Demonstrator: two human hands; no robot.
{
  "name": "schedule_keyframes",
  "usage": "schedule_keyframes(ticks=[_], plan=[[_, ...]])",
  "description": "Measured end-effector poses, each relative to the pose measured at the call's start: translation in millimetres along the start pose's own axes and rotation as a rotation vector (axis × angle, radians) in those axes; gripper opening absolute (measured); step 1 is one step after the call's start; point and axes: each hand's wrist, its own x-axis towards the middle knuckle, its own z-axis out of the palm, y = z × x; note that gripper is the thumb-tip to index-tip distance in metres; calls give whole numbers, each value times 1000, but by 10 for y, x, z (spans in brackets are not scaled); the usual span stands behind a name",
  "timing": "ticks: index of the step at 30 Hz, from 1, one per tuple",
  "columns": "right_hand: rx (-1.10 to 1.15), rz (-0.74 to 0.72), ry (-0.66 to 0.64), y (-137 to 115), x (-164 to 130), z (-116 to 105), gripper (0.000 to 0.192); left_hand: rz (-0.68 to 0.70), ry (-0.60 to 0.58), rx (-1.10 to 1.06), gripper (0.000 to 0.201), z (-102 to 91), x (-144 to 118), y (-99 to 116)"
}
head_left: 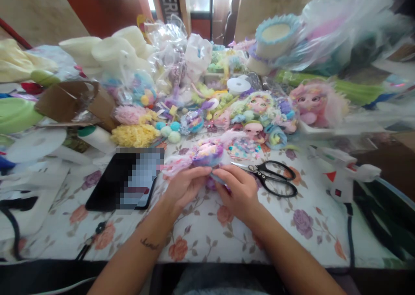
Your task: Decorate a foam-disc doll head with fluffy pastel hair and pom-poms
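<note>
Left hand [184, 187], right hand [238, 191] pinch pastel doll piece [207, 154] (lower part hidden, blurred).

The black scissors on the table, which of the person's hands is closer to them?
Right. The right hand lies just beside the black scissors, nearly touching their blades. The left hand is farther away, on the other side of the right hand, holding the pastel craft piece.

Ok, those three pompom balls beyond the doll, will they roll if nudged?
Probably: the pompom balls look round, fluffy and light, lying loose on the table. Likely soft, squashing under fingers. Yellow fluff beside them might stop them.
</note>
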Motion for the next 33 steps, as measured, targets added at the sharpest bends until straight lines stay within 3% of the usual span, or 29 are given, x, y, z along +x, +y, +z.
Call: schedule_keyframes(ticks=[7,16,23,33], plan=[[-45,-143,-55,-10,-18,14,29,130,-149,-74,25,29,-14,73],[-41,-192,-57,-11,-42,35,27,-12,-7,-6,11,-18,22,-18],[-17,-126,-7,-41,-10,20,23,25,-83,-33,12,37,-5,0],[84,15,57,-18,-31,72,24,-10,2,-66,15,77,-40,59]])
